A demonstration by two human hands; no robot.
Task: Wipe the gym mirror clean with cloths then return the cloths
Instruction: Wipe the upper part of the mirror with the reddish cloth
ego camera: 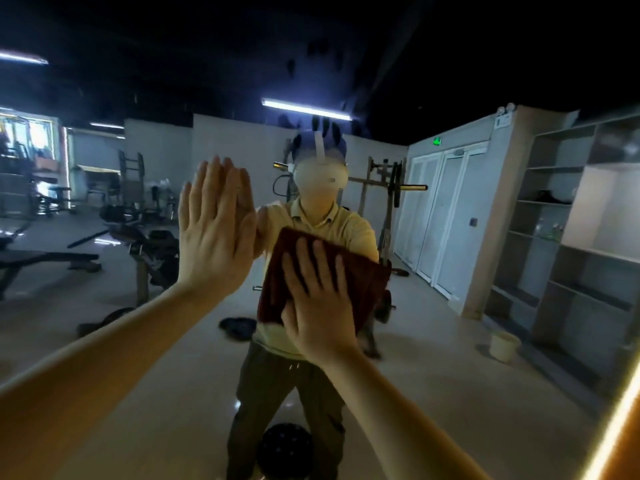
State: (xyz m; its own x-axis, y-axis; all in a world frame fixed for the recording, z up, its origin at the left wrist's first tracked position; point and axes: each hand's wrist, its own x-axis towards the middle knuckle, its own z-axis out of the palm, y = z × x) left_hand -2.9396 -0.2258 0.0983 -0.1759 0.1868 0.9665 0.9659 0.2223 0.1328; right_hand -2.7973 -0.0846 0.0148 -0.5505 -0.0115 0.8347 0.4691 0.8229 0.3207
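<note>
Presses dark red cloth (363, 282) flat against mirror (485, 393) with straight-fingered right hand (322, 306), rests bare left hand (214, 233) spread on glass just beside, risks fresh palm smears there and, lacking closed grip, cloth sliding down.

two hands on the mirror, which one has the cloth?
The right hand: it presses the dark red cloth flat against the mirror. The left hand, higher and further left, lies bare on the mirror with straight fingers.

A pale bucket (504, 346) stands near open shelving (549, 202), white double doors (450, 220) beyond, a black bench (45, 259) far left.
</note>
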